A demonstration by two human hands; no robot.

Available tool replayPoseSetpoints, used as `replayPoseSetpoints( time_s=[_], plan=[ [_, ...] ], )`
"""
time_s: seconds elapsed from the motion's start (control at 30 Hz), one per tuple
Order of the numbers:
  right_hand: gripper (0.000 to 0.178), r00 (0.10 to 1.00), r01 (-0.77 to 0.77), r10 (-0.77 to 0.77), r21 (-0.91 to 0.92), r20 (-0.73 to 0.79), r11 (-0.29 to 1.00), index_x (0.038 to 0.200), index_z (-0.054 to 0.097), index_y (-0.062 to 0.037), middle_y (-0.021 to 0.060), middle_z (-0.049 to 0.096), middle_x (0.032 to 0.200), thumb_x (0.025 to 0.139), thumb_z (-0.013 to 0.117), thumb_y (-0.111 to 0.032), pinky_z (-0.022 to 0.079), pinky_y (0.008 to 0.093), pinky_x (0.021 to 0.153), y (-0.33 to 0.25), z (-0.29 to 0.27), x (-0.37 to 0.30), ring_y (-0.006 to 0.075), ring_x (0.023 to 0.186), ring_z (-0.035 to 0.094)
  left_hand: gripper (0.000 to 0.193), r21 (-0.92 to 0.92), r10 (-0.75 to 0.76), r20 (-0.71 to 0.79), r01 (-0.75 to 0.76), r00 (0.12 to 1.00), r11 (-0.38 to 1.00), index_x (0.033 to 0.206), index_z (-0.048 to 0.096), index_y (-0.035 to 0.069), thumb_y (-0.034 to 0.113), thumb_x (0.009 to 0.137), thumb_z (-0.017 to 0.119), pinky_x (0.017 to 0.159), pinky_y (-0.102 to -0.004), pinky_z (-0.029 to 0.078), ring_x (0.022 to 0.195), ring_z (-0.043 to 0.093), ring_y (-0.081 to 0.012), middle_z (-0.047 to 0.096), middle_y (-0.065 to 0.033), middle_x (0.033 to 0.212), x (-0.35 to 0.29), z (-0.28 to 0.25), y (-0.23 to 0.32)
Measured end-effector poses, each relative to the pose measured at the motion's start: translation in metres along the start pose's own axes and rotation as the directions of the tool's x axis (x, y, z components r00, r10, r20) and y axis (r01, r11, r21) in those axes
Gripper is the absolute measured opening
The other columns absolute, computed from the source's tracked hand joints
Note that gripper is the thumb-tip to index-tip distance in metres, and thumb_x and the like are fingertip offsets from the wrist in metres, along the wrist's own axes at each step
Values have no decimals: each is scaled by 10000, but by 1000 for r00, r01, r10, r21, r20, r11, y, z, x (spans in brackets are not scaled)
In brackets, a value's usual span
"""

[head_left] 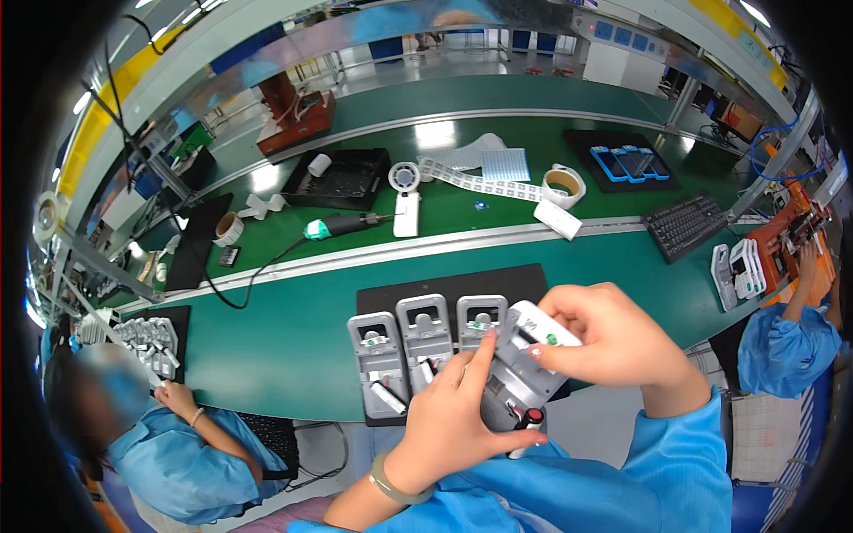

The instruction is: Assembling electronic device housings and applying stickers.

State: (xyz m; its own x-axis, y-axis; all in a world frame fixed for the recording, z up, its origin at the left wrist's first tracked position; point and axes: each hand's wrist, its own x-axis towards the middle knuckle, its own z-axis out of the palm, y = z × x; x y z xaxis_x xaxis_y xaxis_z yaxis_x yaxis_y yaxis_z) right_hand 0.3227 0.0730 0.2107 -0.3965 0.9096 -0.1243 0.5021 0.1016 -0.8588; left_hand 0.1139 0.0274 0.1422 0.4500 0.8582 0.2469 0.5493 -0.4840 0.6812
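Observation:
My right hand (613, 338) pinches the upper right edge of a grey plastic device housing (524, 375), thumb on its face near a small green part. My left hand (449, 413) spans the housing's left and lower sides, index finger stretched along the edge and thumb at the lower end. By that thumb sits a dark cylinder (530, 417) with a red ring; whether it is attached cannot be told. The housing is tilted. Alongside lie three similar grey housings (378, 360), the right one partly hidden, on a black mat (449, 282). A white cylinder (387, 398) rests in the leftmost.
Beyond the mat are an electric screwdriver (342, 226), a black tray (364, 173), a label roll (563, 184), a white box (557, 219) and a keyboard (684, 226). A person (191, 453) works at left; another person's blue sleeve (786, 351) shows at right.

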Motion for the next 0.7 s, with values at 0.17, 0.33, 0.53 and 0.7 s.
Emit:
replayPoseSetpoints(
  time_s=[0.17, 0.33, 0.53, 0.7],
  plan=[
    [264, 984, 156, -130, -228, 125, 961, 845, 620, 19, 149, 660, 699, 762, 687, -222, 502, 341, 539, -37, 39, 33, 273, 605, 661, 1185, 95, -106, -8, 106, 994, 990, 1393, 241, -157, 488, 594, 834, 629, -360, 550, 895, 657, -297, 595, -214, 1041, -29, -20, -5],
    [329, 946, 318, -268, -384, 180, 867, 857, 613, 42, 193, 632, 669, 794, 635, -280, 509, 404, 561, -57, 86, 56, 363, 613, 643, 1030, 72, -221, -225, 242, 949, 968, 1385, 242, -141, 327, 658, 802, 636, -372, 542, 867, 654, -336, 597, -221, 1037, -41, -15, -36],
    [128, 862, 507, -485, -235, 146, 829, 926, 653, -45, 109, 643, 805, 840, 639, -139, 510, 351, 639, -76, 80, 53, 265, 698, 627, 780, -848, -268, 39, 173, 963, 501, 1334, 353, 2, 147, 697, 779, 824, -327, 496, 1014, 571, -162, 553, -105, 1142, -68, -46, -64],
    [192, 639, 769, -748, -197, 180, 609, 948, 647, -77, 82, 581, 993, 758, 672, -92, 487, 360, 760, -68, 84, 45, 265, 917, 596, 1002, -981, 70, 178, 183, 981, -62, 1417, 300, -11, 257, 607, 825, 1002, -422, 418, 1207, 511, -308, 493, -204, 1310, -82, -47, -65]
  ],
)
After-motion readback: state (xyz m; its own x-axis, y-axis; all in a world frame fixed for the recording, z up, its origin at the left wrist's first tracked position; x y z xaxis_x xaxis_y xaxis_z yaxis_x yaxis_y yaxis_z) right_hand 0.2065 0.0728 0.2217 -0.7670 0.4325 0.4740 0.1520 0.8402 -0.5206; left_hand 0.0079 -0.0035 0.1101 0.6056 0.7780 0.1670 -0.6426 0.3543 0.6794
